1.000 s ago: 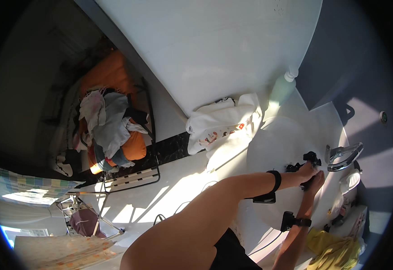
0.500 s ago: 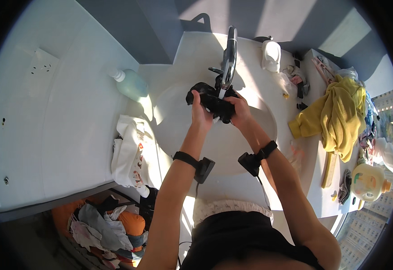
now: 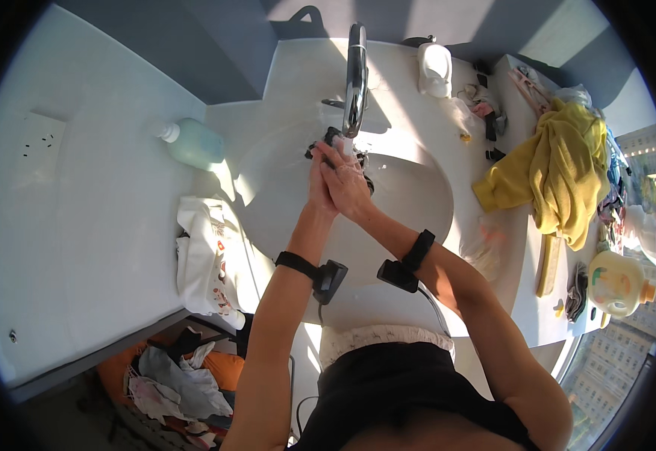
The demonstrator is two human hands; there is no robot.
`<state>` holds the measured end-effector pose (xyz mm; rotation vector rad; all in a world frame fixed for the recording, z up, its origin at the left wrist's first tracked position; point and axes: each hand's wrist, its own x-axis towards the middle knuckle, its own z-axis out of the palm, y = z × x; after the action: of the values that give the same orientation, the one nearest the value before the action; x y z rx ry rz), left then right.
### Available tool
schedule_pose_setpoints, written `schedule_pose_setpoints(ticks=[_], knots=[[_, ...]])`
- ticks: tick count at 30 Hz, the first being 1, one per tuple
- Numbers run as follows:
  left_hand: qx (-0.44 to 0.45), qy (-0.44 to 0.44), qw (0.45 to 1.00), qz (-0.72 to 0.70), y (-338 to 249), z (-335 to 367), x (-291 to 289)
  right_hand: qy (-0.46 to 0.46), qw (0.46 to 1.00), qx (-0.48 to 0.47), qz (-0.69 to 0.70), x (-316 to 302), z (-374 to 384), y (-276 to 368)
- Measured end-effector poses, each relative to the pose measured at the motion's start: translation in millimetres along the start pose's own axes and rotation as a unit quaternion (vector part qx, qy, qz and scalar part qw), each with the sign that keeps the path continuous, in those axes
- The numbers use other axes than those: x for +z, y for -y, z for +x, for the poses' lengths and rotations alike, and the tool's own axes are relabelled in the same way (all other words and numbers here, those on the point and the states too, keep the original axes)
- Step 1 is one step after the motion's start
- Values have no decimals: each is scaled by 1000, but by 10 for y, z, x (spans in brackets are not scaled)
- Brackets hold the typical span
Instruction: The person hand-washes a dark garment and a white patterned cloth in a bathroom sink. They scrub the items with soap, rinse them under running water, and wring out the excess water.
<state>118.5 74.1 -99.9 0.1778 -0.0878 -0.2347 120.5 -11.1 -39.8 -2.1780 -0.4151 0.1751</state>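
Sink (image 3: 410, 210), upper-centre frame: left hand (image 3: 319, 183) and right hand (image 3: 350, 188) closed round black cloth (image 3: 332, 136), presumably so tap (image 3: 356, 75) wets it.

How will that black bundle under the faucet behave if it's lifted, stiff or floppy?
The black bundle will probably droop, since it looks crumpled against the left hand and right hand. It may feel slippery and heavy, as water seems to run from the faucet.

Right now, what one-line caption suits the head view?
Left hand and right hand meet at a black item beneath a chrome faucet, over a white sink.
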Motion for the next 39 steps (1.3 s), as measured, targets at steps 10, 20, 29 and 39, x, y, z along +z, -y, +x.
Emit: schedule_pose_setpoints(ticks=[10,20,29,39], knots=[[35,-181,980,81,96,-32,292,3,992,18,127,-147,14,38],[-32,-313,889,334,91,-61,597,124,780,257,557,-113,441,-731],[92,-498,772,384,160,-2,552,135,760,265,579,-234,516,-982],[128,-253,956,74,112,-228,650,136,897,56,416,-269,-27,21]])
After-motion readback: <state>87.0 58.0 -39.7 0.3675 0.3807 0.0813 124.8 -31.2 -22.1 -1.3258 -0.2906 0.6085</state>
